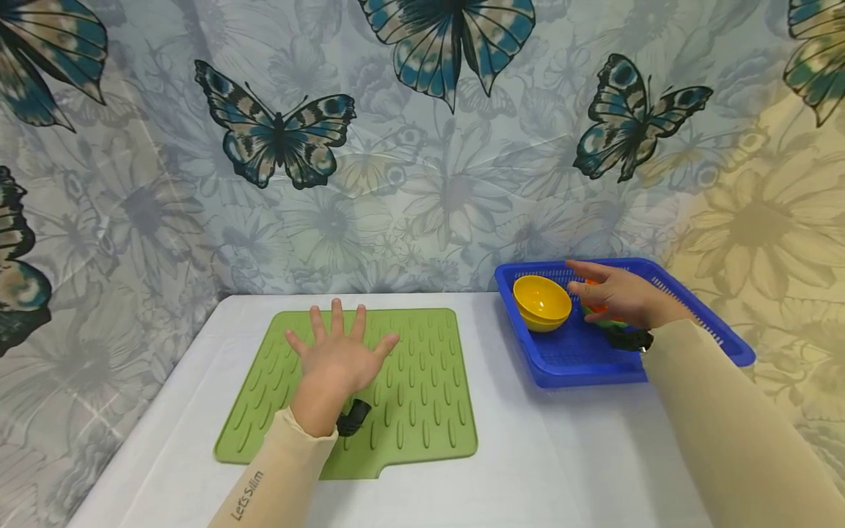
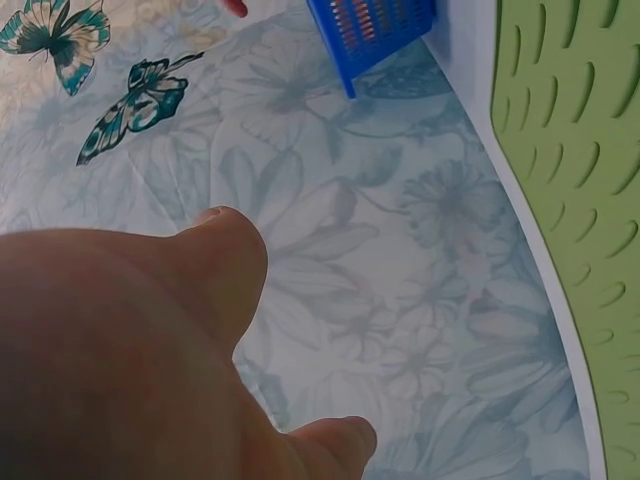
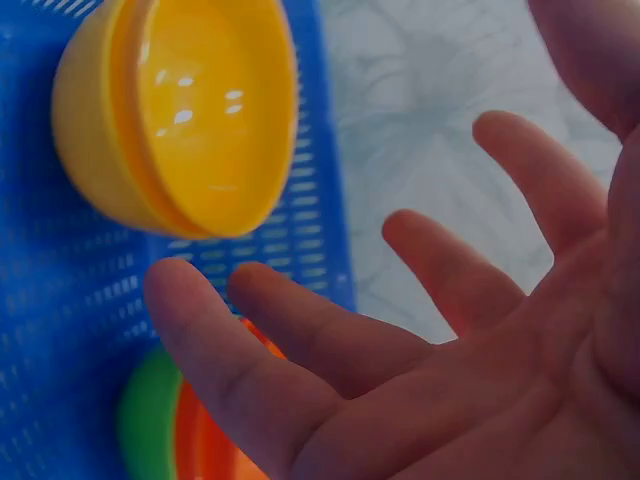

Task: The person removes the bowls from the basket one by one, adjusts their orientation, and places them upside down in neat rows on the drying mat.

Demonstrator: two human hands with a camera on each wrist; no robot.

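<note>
Over the green mat [image 1: 429, 381] my left hand [image 1: 338, 363] is held with its fingers spread wide, holding nothing. My right hand [image 1: 620, 295] hovers above the blue basket [image 1: 568, 367], fingers apart and relaxed, with nothing in it. Two nested yellow bowls [image 1: 543, 302] sit at the basket's left side, just left of that hand. Beneath the right hand lie an orange bowl [image 3: 205, 435] and a green bowl [image 3: 148, 415], stacked together and partly hidden by its fingers.
The mat and basket stand on a white-covered table [image 1: 515, 447], the basket at the back right. A butterfly-patterned cloth [image 1: 455, 183] hangs behind and beside the table. A black strap [image 1: 354, 418] sits at the left wrist.
</note>
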